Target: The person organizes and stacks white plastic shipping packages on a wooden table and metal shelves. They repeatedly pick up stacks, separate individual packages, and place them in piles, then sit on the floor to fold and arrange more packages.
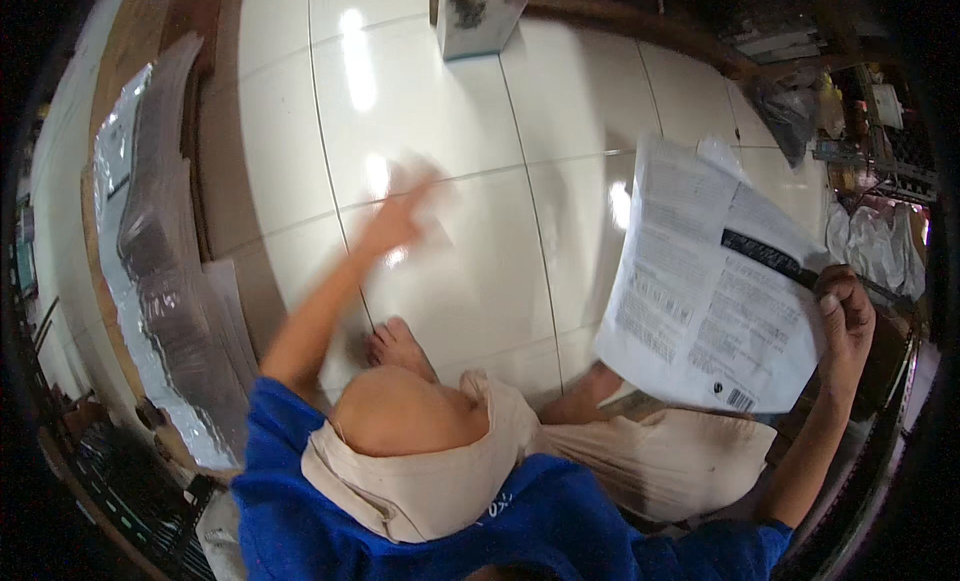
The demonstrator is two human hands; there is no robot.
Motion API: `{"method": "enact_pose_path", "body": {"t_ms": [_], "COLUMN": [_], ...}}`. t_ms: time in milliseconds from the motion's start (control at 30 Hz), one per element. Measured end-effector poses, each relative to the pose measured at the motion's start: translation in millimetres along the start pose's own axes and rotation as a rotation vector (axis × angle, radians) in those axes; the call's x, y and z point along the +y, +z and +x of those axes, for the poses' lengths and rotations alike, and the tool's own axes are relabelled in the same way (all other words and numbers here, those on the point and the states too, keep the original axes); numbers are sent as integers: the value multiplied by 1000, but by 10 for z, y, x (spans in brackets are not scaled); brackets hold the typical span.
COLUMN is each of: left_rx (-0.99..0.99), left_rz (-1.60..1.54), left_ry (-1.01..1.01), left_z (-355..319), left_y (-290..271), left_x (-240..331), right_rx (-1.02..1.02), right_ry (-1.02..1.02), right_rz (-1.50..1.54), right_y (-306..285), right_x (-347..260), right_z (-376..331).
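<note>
My right hand [848, 299] pinches the right edge of a large white printed sheet of paper [690, 281], thumb on the near face. The sheet hangs tilted over the floor, with text columns, a dark band and a barcode on it. My left hand [405, 216] is out over the tiled floor at the middle left, smeared by motion; its fingers cannot be made out well, and I see nothing held in it.
White glossy floor tiles [460, 281] lie around my bare feet. On the left is a stack of plastic-wrapped flat sheets [155, 221]. A box [482, 21] stands at the far edge. Plastic bags [875, 246] and racks line the right side.
</note>
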State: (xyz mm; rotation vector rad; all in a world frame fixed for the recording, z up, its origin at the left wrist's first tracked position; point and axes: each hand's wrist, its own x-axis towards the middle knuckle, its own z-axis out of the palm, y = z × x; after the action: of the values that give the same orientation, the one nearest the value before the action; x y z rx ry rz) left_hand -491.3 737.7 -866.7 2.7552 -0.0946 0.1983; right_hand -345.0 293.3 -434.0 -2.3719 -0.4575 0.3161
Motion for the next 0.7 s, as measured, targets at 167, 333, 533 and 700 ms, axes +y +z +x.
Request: {"method": "enact_pose_path", "body": {"t_ms": [167,333,533,700], "left_rx": [407,56,-543,-71], "left_rz": [103,-317,-358,268], "left_ry": [-717,-302,743,-232], "left_z": [99,-17,-545,-128], "left_y": [-1727,-717,103,-223], "left_x": [-1511,244,1961,294], "right_rx": [311,551,900,455], "right_ry": [54,94,370,736], "right_rz": [76,212,-46,-597], "right_y": [-99,-184,-5,487], "right_x": [592,1854,3367,3650], "right_z": [-245,-589,-1379,-1330]}}
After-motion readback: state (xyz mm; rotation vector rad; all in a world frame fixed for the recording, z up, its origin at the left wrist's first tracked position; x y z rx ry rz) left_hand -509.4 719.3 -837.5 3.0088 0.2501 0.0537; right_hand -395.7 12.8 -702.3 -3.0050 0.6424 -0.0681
